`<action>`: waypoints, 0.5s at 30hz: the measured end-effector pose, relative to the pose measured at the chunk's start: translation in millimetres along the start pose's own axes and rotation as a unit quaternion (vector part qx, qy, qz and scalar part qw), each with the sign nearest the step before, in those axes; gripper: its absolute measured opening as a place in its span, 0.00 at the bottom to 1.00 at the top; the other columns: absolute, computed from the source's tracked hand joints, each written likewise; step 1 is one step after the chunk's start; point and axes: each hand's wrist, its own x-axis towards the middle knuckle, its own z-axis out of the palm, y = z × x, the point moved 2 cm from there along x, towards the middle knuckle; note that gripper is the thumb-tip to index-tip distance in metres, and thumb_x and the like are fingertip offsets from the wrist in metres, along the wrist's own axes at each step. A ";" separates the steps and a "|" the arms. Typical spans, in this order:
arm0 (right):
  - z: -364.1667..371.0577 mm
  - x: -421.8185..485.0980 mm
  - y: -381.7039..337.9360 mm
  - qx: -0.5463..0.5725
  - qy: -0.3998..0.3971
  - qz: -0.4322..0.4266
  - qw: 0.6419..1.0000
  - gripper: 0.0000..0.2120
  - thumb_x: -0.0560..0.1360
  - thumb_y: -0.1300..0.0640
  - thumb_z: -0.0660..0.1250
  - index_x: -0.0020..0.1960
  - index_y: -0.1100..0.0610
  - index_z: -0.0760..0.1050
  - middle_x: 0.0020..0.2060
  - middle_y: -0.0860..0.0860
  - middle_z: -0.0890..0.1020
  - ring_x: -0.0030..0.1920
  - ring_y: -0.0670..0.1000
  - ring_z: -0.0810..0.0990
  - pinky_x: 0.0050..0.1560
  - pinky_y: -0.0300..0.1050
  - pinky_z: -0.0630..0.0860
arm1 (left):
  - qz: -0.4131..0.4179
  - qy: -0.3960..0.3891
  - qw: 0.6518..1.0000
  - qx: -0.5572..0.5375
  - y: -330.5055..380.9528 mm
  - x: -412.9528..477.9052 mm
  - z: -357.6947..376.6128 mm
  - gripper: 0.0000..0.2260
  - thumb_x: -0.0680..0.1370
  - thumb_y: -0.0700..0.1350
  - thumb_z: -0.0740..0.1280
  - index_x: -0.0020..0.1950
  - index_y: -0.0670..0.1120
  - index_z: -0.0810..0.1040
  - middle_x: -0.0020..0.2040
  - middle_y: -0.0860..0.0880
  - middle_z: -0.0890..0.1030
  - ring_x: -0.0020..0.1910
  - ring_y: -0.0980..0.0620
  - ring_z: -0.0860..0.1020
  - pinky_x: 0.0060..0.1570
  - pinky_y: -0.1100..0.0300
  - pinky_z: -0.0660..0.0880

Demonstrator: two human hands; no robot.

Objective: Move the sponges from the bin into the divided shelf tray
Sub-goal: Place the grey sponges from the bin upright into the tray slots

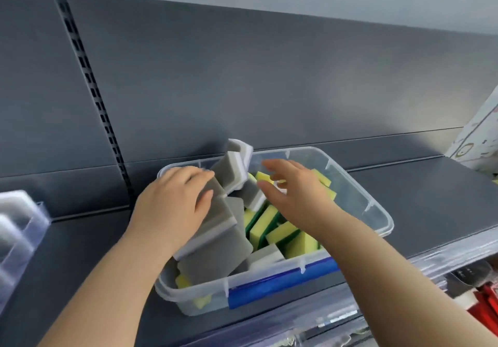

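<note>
Sponges (215, 239) crowd the bin (210, 301): grey in its left half, yellow in its right. Your left hand (172, 201) clasps a bunch of grey ones at the bin's left rim, long sides pointing up and away from you. Your right hand (296, 193) hovers spread over the yellow, holding nothing. The tray (18, 228) lies well left of the bin (blurred), so the left hand is nearer.

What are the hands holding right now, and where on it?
The left hand grips a bunch of grey sponges by their lower ends, over the bin. The right hand is open and holds nothing.
</note>
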 end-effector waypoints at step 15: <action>-34.9 108.5 67.1 0.110 -0.054 -0.009 0.992 0.14 0.72 0.52 0.63 0.57 0.50 0.65 0.42 0.50 0.77 0.39 0.52 0.77 0.39 0.47 0.76 | -0.191 -0.247 0.950 0.013 20.4 58.2 35.9 0.31 0.73 0.62 0.65 0.73 0.64 0.56 0.68 0.59 0.68 0.63 0.56 0.70 0.50 0.61 0.68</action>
